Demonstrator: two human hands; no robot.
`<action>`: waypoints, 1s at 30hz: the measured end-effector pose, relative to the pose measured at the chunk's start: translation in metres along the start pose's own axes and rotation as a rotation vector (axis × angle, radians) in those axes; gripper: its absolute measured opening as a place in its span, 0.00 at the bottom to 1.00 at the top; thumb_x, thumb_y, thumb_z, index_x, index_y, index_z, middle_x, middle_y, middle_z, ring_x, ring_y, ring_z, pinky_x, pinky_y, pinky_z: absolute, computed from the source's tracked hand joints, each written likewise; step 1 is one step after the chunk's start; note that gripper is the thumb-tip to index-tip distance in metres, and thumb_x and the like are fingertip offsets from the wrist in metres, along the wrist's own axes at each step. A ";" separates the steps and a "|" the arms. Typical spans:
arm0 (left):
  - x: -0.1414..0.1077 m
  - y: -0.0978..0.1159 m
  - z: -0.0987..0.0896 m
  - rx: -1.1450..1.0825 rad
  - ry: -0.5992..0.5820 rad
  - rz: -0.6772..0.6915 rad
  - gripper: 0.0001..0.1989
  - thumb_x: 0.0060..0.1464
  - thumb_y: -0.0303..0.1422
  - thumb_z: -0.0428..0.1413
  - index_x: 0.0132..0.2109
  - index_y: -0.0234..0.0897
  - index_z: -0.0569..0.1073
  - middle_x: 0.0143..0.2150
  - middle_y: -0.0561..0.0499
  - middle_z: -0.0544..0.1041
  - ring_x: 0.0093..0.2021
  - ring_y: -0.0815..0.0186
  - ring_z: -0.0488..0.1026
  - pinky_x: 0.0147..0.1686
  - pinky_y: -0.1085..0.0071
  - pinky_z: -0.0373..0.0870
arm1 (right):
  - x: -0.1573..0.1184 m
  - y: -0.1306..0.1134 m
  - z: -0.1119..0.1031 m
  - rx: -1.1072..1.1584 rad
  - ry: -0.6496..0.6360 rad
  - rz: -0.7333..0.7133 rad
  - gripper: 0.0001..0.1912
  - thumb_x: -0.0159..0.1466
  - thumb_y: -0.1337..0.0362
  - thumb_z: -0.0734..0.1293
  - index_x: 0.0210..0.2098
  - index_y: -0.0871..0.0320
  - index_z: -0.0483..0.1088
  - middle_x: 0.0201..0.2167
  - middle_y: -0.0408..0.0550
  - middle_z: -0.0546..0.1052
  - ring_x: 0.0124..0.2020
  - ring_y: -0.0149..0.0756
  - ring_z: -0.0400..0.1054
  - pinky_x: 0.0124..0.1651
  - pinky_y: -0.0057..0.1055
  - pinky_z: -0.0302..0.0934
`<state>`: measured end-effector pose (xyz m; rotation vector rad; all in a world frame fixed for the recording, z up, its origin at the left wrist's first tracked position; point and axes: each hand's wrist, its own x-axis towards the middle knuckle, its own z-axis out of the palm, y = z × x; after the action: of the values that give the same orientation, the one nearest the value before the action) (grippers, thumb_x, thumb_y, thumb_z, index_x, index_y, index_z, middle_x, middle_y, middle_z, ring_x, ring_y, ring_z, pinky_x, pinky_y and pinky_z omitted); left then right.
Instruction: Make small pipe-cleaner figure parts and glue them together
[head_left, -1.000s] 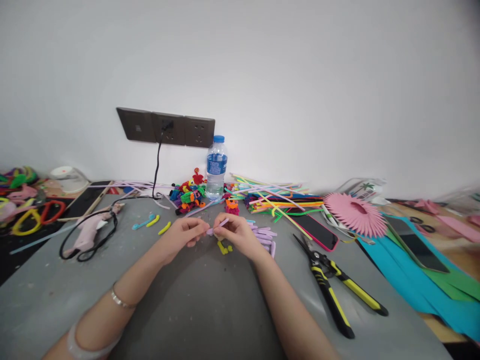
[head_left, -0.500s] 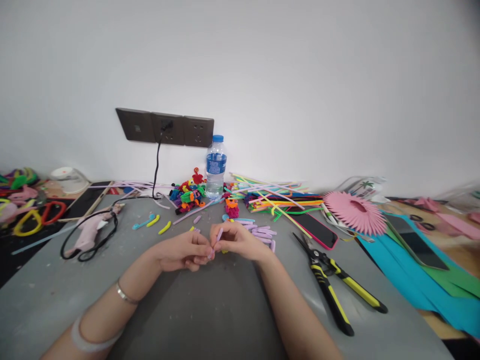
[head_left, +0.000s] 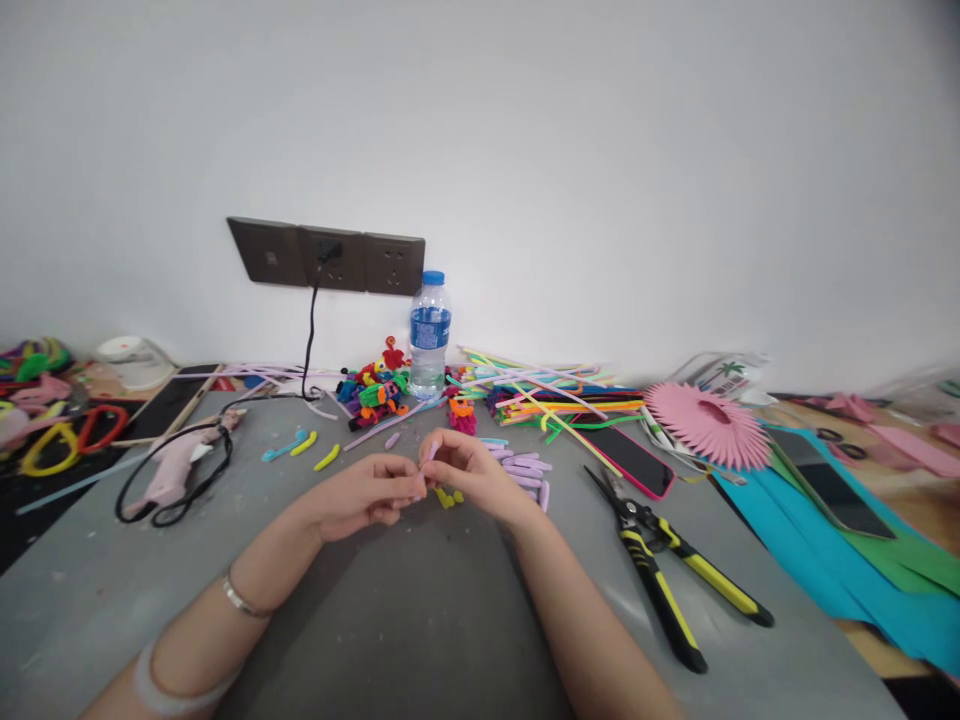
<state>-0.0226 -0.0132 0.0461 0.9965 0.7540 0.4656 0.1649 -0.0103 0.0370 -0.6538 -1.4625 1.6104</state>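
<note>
Lilac pipe-cleaner piece (head_left: pixel 433 450): I see it near the centre of the frame, raised above the table (head_left: pixel 420 620) and mostly hidden by the hands.
Right hand (head_left: pixel 476 478): thumb and fingers pinch the piece, its upper end showing between them.
Left hand (head_left: pixel 375 492): fingertips are closed on the lower end, meeting the right hand's; the remaining fingers curl underneath.
Yellow bits (head_left: pixel 448 498): on the table just under the right hand's fingers.
Cut lilac lengths (head_left: pixel 529 465): a loose pile right of the right hand; a short lilac stub (head_left: pixel 392 440) sits above the left hand.
Water bottle (head_left: pixel 429 350): upright near mid-frame, blue-capped, with bright pipe-cleaner figures (head_left: pixel 379 395) at its left.
Pruning shears (head_left: pixel 654 560): lower right of the frame, handles spread.
Pink-edged phone (head_left: pixel 628 460): above the shears, face up.
Pink glue gun (head_left: pixel 176 465): on my left side of the frame, its black cord (head_left: pixel 310 345) running up to the wall socket (head_left: pixel 330 257).
</note>
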 end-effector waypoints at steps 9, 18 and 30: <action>0.001 0.003 -0.005 0.573 0.250 0.316 0.16 0.55 0.43 0.56 0.30 0.35 0.76 0.26 0.54 0.68 0.25 0.71 0.59 0.24 0.74 0.53 | 0.006 0.013 0.004 -0.084 0.183 -0.082 0.13 0.59 0.55 0.72 0.31 0.57 0.67 0.27 0.40 0.71 0.26 0.28 0.67 0.33 0.27 0.62; 0.002 0.002 -0.009 0.706 0.254 0.424 0.15 0.58 0.42 0.55 0.32 0.35 0.77 0.31 0.52 0.73 0.33 0.66 0.66 0.33 0.72 0.60 | 0.006 0.011 0.001 0.077 0.140 0.084 0.16 0.56 0.52 0.73 0.29 0.56 0.67 0.26 0.40 0.72 0.24 0.27 0.66 0.28 0.24 0.60; 0.007 -0.003 -0.003 0.486 0.453 0.522 0.14 0.55 0.41 0.56 0.28 0.35 0.73 0.25 0.55 0.68 0.28 0.69 0.62 0.30 0.73 0.58 | 0.006 0.017 0.013 -0.398 0.348 -0.302 0.08 0.62 0.60 0.68 0.30 0.57 0.69 0.29 0.45 0.71 0.31 0.33 0.66 0.32 0.29 0.60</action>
<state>-0.0202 -0.0082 0.0396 1.5832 1.0402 1.0144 0.1473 -0.0111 0.0241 -0.8413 -1.5401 0.9278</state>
